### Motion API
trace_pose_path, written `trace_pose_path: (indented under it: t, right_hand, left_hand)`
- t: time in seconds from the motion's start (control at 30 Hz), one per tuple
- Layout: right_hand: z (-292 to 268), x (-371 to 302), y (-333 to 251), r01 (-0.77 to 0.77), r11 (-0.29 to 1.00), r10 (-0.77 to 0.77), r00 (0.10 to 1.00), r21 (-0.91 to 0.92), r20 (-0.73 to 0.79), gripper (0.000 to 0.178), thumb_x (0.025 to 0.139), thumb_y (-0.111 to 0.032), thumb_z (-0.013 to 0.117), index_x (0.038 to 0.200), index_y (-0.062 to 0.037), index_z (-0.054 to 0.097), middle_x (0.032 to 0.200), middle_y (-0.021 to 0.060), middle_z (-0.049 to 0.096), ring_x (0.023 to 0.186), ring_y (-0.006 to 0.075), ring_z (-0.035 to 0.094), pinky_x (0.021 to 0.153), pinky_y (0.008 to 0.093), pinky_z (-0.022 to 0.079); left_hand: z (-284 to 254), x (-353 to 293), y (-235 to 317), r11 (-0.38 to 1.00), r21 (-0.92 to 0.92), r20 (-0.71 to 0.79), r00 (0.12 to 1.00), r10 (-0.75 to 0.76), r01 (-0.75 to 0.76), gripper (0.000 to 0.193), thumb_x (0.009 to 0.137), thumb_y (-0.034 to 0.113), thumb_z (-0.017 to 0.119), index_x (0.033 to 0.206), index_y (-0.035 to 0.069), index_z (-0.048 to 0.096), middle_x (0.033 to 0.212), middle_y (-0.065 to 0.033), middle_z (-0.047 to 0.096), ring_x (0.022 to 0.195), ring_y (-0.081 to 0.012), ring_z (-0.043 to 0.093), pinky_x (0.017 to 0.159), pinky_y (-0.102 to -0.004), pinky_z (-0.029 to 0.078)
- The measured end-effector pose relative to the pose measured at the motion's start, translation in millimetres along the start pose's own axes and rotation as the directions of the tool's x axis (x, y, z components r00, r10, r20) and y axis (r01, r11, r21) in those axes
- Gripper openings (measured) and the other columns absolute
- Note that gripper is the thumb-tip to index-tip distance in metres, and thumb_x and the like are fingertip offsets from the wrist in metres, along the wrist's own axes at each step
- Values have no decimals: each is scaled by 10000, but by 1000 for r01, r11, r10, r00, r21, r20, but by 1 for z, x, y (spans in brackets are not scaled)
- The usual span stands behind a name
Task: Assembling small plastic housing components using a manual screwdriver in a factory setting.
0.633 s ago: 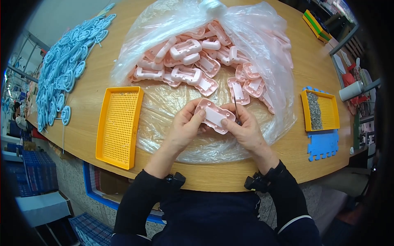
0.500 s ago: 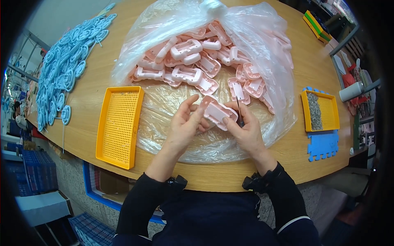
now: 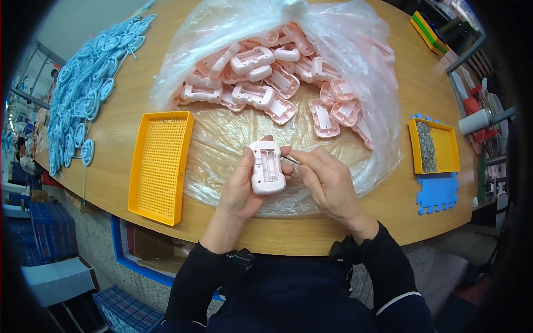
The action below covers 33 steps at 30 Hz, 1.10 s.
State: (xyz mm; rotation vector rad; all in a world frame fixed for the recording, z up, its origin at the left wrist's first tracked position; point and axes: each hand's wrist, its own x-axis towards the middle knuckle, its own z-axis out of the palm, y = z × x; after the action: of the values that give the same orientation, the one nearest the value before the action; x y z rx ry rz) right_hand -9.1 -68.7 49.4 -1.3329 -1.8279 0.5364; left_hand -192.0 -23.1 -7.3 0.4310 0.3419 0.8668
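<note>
Fingers of the left hand (image 3: 240, 190) are wrapped around a pink battery-compartment shell (image 3: 260, 180), long axis fore-and-aft; just right, a slim tool (image 3: 291, 159) is pinched by the right hand (image 3: 328, 180).

Lt-blue pcs (image 3: 75, 91) L, wht cyl. (image 3: 475, 121) R

Bare hands (image 3: 240, 191): two. Held pink case (image 3: 268, 168): one. Thin tool (image 3: 291, 160): one. Yellow trays (image 3: 160, 169): two. Plastic bag (image 3: 366, 50): one. Loose pink shells (image 3: 254, 95): perhaps twenty, overlap obscuring some. Blue parts (image 3: 83, 86): dozens, heaped. Table (image 3: 288, 238): one.
</note>
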Motion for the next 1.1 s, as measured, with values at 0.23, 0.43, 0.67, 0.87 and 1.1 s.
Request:
trace_pose_path:
  t: [0.23,0.43,0.67,0.87,1.1]
  right_hand:
    - [3,0,-1,53,982,-28,991,-182,133,439,810,-63,610,1244,-104,558,755,92,635,664,264,645,590,375,514]
    - [12,-1,-10,-49,947,105,981,-318,161,565,800,-28,613,1339,-158,504,882,136,667,713,295,665,619,374,534]
    - [10,-5,-13,-93,942,158,970,-322,182,550,806,-11,593,1329,-167,527,827,140,640,661,300,637,626,368,531]
    - [-14,-2,-12,-497,785,350,848,369,399,457,934,-21,419,1385,-70,475,656,-18,503,615,62,481,578,224,434]
    - [-10,-3,-13,-418,827,293,891,376,346,441,938,-19,429,1371,-74,493,688,-2,544,609,71,502,587,223,450]
  left_hand:
    - [15,-5,-2,977,205,-58,996,68,-54,567,1025,413,303,1473,69,245,1322,-190,498,1100,-265,580,937,-432,493]
    - [19,-9,-3,933,347,-73,989,126,-93,565,1006,364,423,1458,66,258,1312,-175,508,1148,-249,550,956,-421,480]
    - [19,-12,-3,954,295,-111,990,84,-47,543,1006,344,429,1445,59,280,1284,-173,524,1134,-240,562,929,-397,505]
    - [11,-12,5,977,213,-123,991,50,-23,532,1021,299,398,1458,31,255,1156,-147,573,979,-266,630,788,-379,576]
    - [20,-10,7,973,191,-75,991,-113,125,517,1028,297,360,1453,19,266,1085,-194,598,1008,-305,633,799,-403,581]
